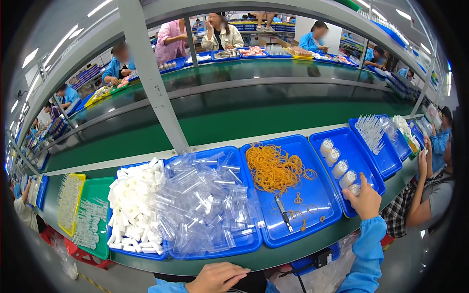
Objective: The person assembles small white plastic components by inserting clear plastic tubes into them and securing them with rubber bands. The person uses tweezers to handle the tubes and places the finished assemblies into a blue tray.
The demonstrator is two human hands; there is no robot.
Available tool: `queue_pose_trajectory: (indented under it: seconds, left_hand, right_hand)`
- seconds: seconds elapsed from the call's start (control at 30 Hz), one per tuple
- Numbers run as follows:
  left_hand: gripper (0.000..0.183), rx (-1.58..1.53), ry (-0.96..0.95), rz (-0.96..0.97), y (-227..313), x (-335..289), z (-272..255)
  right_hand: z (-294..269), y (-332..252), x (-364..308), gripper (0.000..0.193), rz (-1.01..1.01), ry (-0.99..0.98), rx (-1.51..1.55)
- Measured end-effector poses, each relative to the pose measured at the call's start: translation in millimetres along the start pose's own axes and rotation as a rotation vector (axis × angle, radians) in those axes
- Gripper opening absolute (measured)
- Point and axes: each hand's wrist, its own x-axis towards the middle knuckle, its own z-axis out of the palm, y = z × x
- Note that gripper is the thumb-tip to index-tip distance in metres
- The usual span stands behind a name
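At the right, my right hand (365, 199) reaches into a blue tray (359, 161), its thumb and fingers closed around the nearest round bundle (355, 187) of what look like small white-and-clear tubes. Several like bundles (340, 169) stand in a row behind it along the tray's left side. My left hand (220, 277) rests at the table's front edge, fingers loosely stretched to the right, with nothing seen in it. Left of the bundles, another blue tray (312, 222) has a pile of tan rubber bands (273, 166) and a slim silver-and-black tool (283, 214), perhaps tweezers or a pen.
Clear plastic sleeves (205, 205) and white cylinders (137, 200) heap up in blue trays in front of me. Green (105, 188) and yellow (73, 229) trays lie far left. A grey post (156, 83) rises behind the trays, before a green conveyor (244, 110). A person sits close at right.
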Motion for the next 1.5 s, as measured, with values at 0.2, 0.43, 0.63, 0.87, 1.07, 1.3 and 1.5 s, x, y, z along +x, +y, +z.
queue_pose_trajectory:
  seconds: [0.2,0.43,0.63,0.87,1.07,1.3,1.5]
  left_hand:
    - [0.015,-0.022,0.035,-0.006,-8,0,4]
    - [0.015,-0.052,0.058,0.016,-9,1,4]
    - [0.016,-0.045,0.034,-0.001,-8,6,6]
    - [0.016,-0.049,0.045,-0.056,-6,7,8]
    - [0.017,0.137,-0.016,-0.011,-14,4,13]
    - [0.017,0.272,-0.005,0.013,-16,4,16]
    - [0.020,0.284,-0.005,0.059,-19,4,15]
  right_hand:
    - [1,-6,1,0.078,-0.022,0.088,0.077]
    - [15,0,10,0.063,-0.041,0.085,0.059]
    - [8,-6,13,0.050,0.036,0.100,0.185]
    - [-4,4,28,0.044,0.026,-0.020,0.237]
    - [23,37,105,0.043,0.079,0.011,0.141]
    - [80,32,206,0.046,0.085,0.017,0.080]
    - [98,28,225,0.052,0.003,0.062,0.019]
